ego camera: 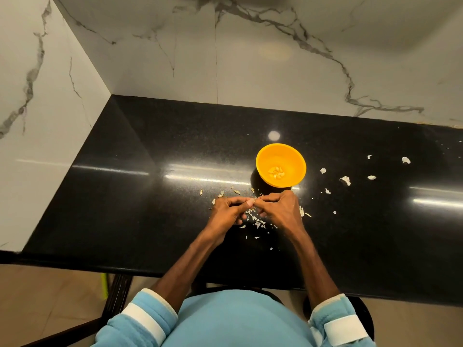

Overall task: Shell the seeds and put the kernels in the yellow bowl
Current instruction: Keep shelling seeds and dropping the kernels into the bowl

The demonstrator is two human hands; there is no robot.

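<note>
**A:** Start at your fingers. Your left hand (229, 211) and right hand (279, 209) meet tip to tip. All the fingers are curled, and the thumbs and forefingers pinch one small thing. I take it for a seed, though it is too small to make out between the tips.

**B:** That suits shelling: you need both pinches to split the husk. You also hold it low, just above the counter (150, 196), so the waste drops straight down.

**A:** It shows. The shell scraps (255, 220) lie heaped right beneath your fingers and between your palms. A few bits (221, 194) sit just beyond your left knuckles, and I cannot tell whether those are whole seeds or husks.

**B:** And the yellow bowl (288, 155)?

**A:** It stands upright just beyond your right fingertips, near but not touching, so you need only reach forward to drop a kernel in. A small cluster of kernels (276, 172) already lies at its bottom, so I judge you are part-way through.

**B:** Farther to the right of your fingers, well apart, larger white flakes (345, 180) lie scattered on the counter.
</note>
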